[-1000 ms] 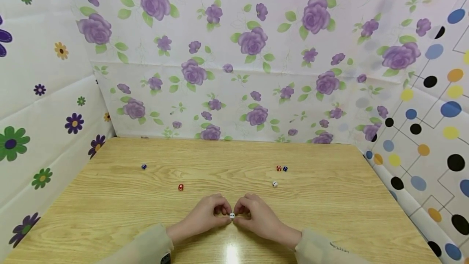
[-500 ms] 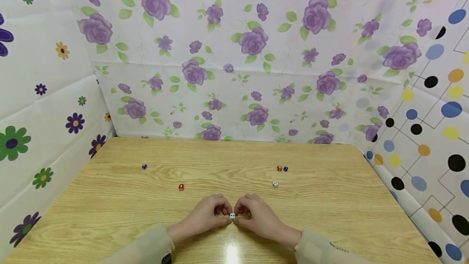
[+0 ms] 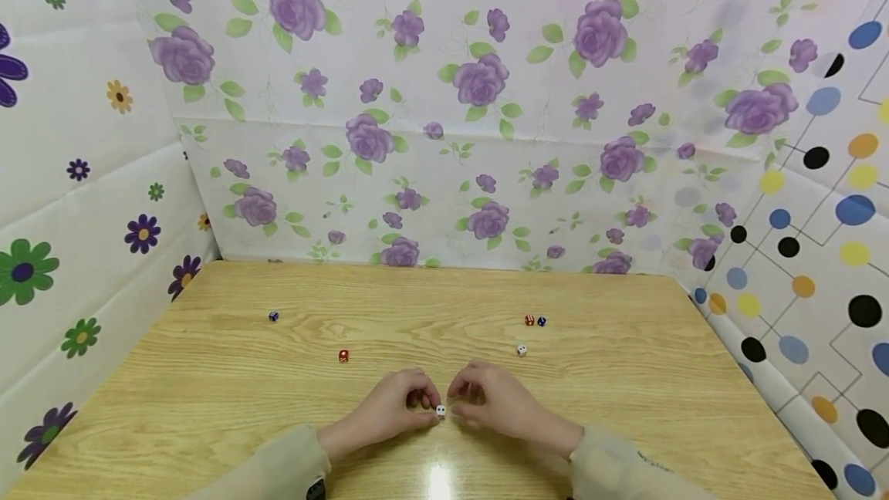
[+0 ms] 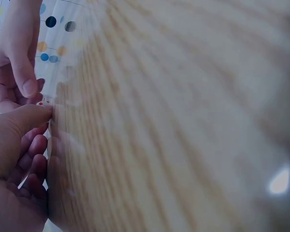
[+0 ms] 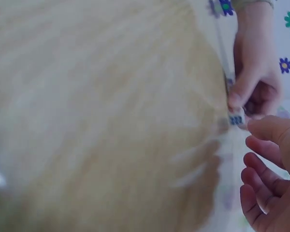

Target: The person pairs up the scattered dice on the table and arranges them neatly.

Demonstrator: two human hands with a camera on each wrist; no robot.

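Near the front middle of the table, my left hand (image 3: 389, 409) pinches a small white die (image 3: 441, 410) between thumb and fingertips. Dark pips show on its top in the head view. In the right wrist view the white die (image 5: 237, 119) shows a face with several blue pips; in the left wrist view the die (image 4: 43, 103) is mostly covered by the left thumb, with red pips visible. My right hand (image 3: 501, 403) is just to the right of the die, fingers loosely bent, thumb apart from the index finger and nothing between them.
Ahead on the left of the wooden table (image 3: 430, 299) lie a blue die (image 3: 274, 316) and a red die (image 3: 343, 356). On the right sit a red die (image 3: 530, 320), a blue die (image 3: 542, 322) beside it and a white die (image 3: 522, 350). Patterned cloths hang behind and at both sides.
My right hand has let go of the white die and moved a little to the right, its thumb and index finger parting. The left hand stays in place holding the die.
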